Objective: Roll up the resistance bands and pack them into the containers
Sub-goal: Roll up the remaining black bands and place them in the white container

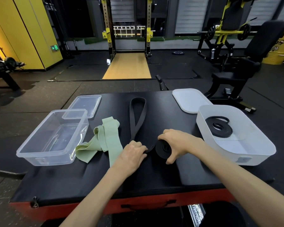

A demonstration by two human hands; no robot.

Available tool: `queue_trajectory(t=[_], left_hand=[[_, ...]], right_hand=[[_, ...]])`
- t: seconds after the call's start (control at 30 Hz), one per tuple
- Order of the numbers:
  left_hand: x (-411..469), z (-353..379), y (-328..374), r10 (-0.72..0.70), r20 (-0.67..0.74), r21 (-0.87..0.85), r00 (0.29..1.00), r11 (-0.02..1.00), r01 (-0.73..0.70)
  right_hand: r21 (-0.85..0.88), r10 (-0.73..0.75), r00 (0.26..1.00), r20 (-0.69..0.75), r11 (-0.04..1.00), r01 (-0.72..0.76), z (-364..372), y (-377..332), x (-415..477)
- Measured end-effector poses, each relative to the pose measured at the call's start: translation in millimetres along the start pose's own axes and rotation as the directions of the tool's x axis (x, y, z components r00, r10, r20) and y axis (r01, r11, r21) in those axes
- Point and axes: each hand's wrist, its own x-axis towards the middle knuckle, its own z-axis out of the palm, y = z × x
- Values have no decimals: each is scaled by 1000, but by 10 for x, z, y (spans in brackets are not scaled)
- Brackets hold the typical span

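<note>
A long black resistance band [137,115] lies stretched away from me on the black padded box [154,174]. Its near end is wound into a roll [163,149], which my right hand [175,141] grips from above and the side. My left hand [134,154] pinches the band's strap just left of the roll. A pale green band [105,138] lies loose and crumpled to the left. A clear plastic container [31,145] stands at the left. A white container [259,141] at the right holds a coiled black band [220,126].
A clear lid [85,105] lies behind the clear container and a white lid [190,100] behind the white one. Beyond the box are a squat rack [128,30], a black bench machine [236,71] and dark gym flooring. The box's red front edge is close to me.
</note>
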Motion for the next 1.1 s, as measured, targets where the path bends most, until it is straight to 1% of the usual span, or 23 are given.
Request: queue_trajectory(t=[0.07,0.1,0.13,0.2,0.27,0.3,0.4,0.47,0.53,0.57,0.63,0.67,0.7,0.77,0.87,0.97,1.03,1.1], left_hand=[[-18,3,-51,-25,-63,78,998,996,30],[-17,13,-37,-46,-71,102,996,993,53],[-13,15,-1,-56,-45,99,997,993,61],[5,4,70,-57,-35,94,998,994,60],[28,-13,160,-35,-47,104,998,994,40],[37,-20,209,-30,-14,119,999,992,32],[61,57,315,-1,-26,106,1000,994,4],[37,60,363,-34,-55,27,998,999,35],[26,75,354,-55,-109,14,992,998,57],[26,78,321,-50,-116,-1,992,999,50],[-4,50,260,-6,-70,-39,997,999,3],[-29,10,221,37,-52,-38,998,999,-39],[-39,5,160,86,-65,-12,994,996,-87],[-71,-14,57,121,-48,6,991,993,-121],[-79,-7,72,96,-20,74,995,993,-94],[-50,7,202,18,-58,42,998,999,-15],[-24,32,282,1,-35,72,999,997,2],[-26,52,306,7,-42,69,999,998,-4]], right_hand=[[-12,12,999,-32,1000,-12,21,0,-21],[-18,18,999,-50,1000,-19,37,2,-31],[-26,26,997,-68,999,-28,51,11,-33],[-54,45,995,-91,997,-50,69,34,-28],[-62,81,992,-97,994,-87,85,53,-24],[-60,99,990,-103,993,-105,92,58,-26],[-42,137,983,-119,989,-143,84,31,-64],[-32,166,979,-122,985,-171,58,0,-91],[-37,184,976,-115,981,-190,37,-30,-109],[-40,190,975,-111,980,-196,33,-44,-111],[-35,208,973,-97,977,-212,32,-59,-113],[-31,217,972,-90,975,-221,32,-62,-113],[-28,224,971,-87,973,-227,30,-62,-110],[-18,236,967,-92,971,-239,18,-69,-102],[5,265,955,-133,964,-267,-2,-118,-110],[13,316,935,-163,948,-318,-4,-161,-112],[34,349,923,-163,937,-349,-8,-170,-105],[49,371,917,-149,929,-368,-9,-183,-99]])
